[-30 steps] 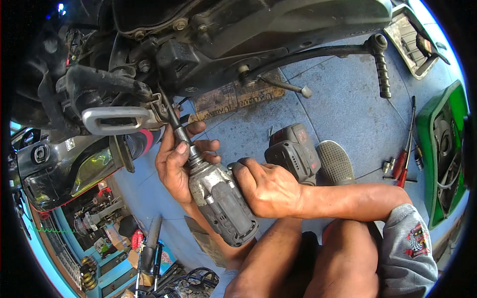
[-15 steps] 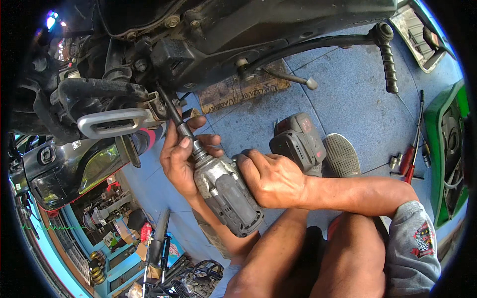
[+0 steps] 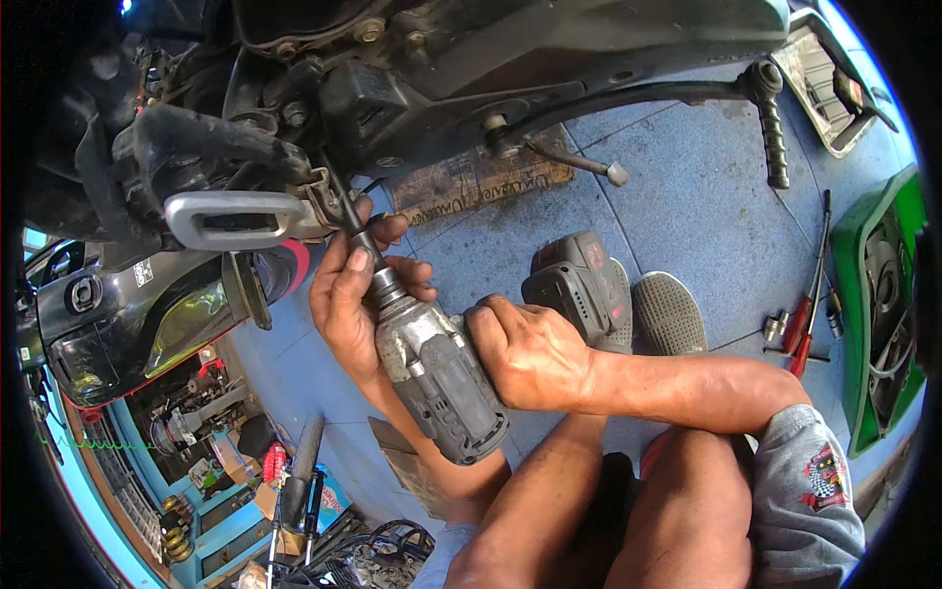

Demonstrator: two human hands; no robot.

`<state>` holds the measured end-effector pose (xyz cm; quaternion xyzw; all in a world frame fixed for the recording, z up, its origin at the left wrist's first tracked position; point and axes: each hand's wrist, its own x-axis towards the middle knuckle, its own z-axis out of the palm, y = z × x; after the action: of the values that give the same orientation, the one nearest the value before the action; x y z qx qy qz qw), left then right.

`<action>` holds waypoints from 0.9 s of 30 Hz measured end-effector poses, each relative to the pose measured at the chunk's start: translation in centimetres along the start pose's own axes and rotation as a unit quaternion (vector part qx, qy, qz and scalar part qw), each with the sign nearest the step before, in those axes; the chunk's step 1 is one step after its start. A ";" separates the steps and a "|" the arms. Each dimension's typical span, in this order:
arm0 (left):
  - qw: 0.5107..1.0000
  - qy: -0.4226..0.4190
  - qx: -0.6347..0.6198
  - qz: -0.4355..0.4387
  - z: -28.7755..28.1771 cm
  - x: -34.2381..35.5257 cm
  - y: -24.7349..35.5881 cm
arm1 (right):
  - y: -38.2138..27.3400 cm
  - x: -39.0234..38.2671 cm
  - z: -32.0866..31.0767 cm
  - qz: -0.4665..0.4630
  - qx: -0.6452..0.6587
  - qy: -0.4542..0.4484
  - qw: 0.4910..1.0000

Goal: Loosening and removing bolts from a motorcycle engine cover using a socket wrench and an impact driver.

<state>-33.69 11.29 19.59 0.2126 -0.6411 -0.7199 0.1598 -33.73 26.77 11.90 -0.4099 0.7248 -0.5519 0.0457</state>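
Your right hand (image 3: 535, 353) is wrapped around the grip of a grey-and-black power driver (image 3: 446, 398), its battery pack (image 3: 579, 280) showing just past your knuckles. Your left hand (image 3: 343, 309) curls its fingers around the dark extension (image 3: 365, 242) at the nose — the far end runs up beside a silver looped footpeg (image 3: 280, 209), where its tip is hidden against the black motorcycle (image 3: 549, 83). A kick lever (image 3: 648, 95) juts out to the right, above blue floor tiles (image 3: 687, 167) and a strip of cardboard (image 3: 471, 191). Red-handled screwdrivers (image 3: 801, 329) lie near a green tray (image 3: 846, 304) — well apart from your hands.
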 end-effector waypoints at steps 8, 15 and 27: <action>0.998 0.018 -0.026 -0.051 -0.1 0.3 0.5 | 0.0 0.3 0.4 -0.034 0.005 0.003 0.999; 0.982 -0.023 -0.187 -0.008 -1.0 0.7 -0.5 | 0.5 -0.6 1.1 0.130 0.079 -0.037 0.988; 0.989 0.010 -0.112 0.101 -2.3 0.9 -1.7 | 2.1 -1.6 0.9 0.045 -0.141 0.006 0.989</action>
<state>-33.19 9.06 17.58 0.1353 -0.5731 -0.7650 0.2607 -33.33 27.24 9.18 -0.3753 0.8136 -0.4440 0.0079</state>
